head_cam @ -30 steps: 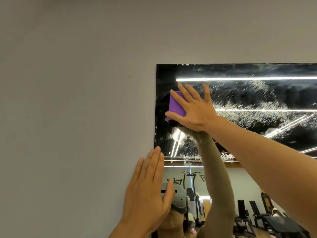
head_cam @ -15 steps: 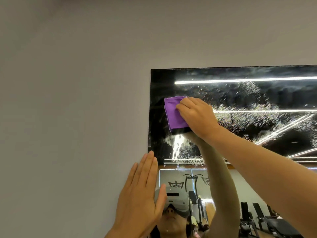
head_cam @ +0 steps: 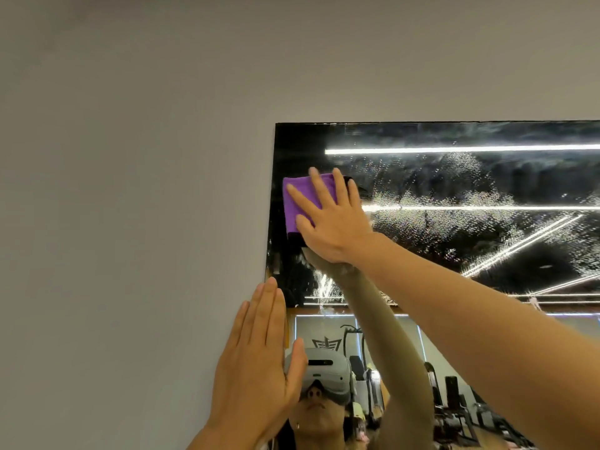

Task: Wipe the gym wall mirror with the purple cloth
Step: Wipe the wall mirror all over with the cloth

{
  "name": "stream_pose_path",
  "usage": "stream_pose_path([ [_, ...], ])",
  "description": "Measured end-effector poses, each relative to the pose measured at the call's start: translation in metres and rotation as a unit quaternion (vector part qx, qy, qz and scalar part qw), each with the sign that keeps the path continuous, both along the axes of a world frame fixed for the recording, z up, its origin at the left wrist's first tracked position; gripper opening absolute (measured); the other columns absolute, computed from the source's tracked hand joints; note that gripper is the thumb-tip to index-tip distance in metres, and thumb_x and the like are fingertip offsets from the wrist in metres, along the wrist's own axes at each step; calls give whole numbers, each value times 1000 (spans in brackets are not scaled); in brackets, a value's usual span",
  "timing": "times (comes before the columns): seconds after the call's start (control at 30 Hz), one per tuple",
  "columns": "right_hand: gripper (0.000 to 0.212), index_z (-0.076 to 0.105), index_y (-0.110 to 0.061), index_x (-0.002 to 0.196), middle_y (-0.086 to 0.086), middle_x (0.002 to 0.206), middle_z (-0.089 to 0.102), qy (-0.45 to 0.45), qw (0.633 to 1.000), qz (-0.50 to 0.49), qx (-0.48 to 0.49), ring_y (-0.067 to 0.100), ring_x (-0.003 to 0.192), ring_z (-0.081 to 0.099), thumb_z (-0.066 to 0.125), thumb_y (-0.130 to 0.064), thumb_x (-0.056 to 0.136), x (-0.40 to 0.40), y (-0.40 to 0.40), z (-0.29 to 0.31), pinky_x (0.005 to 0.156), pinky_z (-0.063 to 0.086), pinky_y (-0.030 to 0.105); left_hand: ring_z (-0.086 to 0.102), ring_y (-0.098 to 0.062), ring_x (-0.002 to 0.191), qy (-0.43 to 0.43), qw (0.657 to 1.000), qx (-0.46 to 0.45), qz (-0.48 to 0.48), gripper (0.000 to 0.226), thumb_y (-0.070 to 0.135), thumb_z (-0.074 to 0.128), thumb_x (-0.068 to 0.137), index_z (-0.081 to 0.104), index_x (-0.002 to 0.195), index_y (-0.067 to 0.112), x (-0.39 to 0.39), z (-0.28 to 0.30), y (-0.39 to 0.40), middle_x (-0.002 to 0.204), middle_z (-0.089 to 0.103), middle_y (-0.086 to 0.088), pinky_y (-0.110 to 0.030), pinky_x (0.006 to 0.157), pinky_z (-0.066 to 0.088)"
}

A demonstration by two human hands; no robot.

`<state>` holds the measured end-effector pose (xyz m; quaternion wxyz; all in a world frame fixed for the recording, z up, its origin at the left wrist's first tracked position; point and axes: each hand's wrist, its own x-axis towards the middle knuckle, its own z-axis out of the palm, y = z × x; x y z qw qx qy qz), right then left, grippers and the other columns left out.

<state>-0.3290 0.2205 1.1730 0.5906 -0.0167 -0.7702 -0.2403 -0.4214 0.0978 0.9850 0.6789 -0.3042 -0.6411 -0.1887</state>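
Note:
The wall mirror [head_cam: 470,241] fills the right half of the view, its top left corner in sight; spray droplets speckle the glass to the right. A folded purple cloth [head_cam: 297,203] lies flat against the mirror close to its left edge. My right hand [head_cam: 328,219] presses the cloth to the glass with straight, spread fingers. My left hand [head_cam: 256,365] rests flat, fingers together and straight, on the wall at the mirror's left edge, below the cloth.
A plain grey wall [head_cam: 130,222] covers the left and top. The mirror's lower part reflects a person wearing a headset [head_cam: 324,375] and gym machines [head_cam: 454,410]. Ceiling light strips [head_cam: 454,150] glare in the upper glass.
My right hand went from curled over the cloth to flat with spread fingers, and the cloth sits nearer the mirror's left edge. My left hand stayed flat at the mirror's edge.

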Motion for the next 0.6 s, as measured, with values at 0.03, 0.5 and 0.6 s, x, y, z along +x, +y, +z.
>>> stream_pose_path([
  [0.03, 74, -3, -37, 160, 2, 169, -13, -10, 1000, -6, 19, 39, 152, -17, -1, -53, 88, -2, -6, 0, 123, -11, 55, 20, -19, 150, 2, 1000, 3, -3, 69, 52, 15, 105, 22, 158, 7, 0, 0, 0, 163, 27, -10, -25, 123, 3],
  [0.5, 65, -1, -37, 161, 0, 169, -13, -4, 999, 27, 33, 38, 153, -16, 3, -59, 99, -6, -9, -1, 120, -15, 52, 12, -16, 152, -10, 1000, 18, -23, 71, 54, 11, 105, 20, 159, 9, 1, -2, 4, 164, 26, -8, -30, 122, -1],
  [0.6, 68, 4, -39, 160, -8, 170, -6, 2, 999, 27, 35, 32, 155, -11, 3, -54, 94, 1, 9, 3, 122, -11, 48, 15, -17, 152, -1, 1000, 12, -25, 71, 53, 12, 104, 21, 158, 8, 2, -3, 4, 165, 25, -9, -29, 121, 6],
])
